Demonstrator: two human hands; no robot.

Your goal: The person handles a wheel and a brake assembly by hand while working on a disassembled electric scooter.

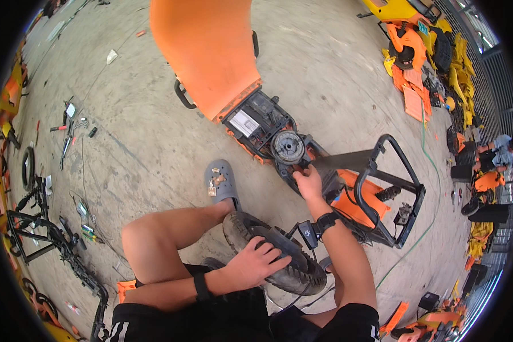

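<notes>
Between my legs stands a wheel with a black knobbly tyre (pixel 310 279). My left hand (pixel 255 265) lies over its tread, fingers bent around the edge. Ahead is a partly stripped vehicle with a large orange panel (pixel 211 51), a silver box (pixel 244 122) and a round grey hub-like part (pixel 288 147). Just below that round part, my right hand (pixel 308 182) is closed at the dark frame. Its fingertips reach in among the parts, so what they pinch is hidden. A small black device (pixel 308 234) with a cable sits by my right wrist.
A black tubular frame (pixel 419 196) rises right of my right hand. Tools (pixel 68 134) lie on the concrete floor at left, near another bare black frame (pixel 51 233). A green hose (pixel 436 165) runs along the right, beside heaped orange and yellow parts (pixel 413 94).
</notes>
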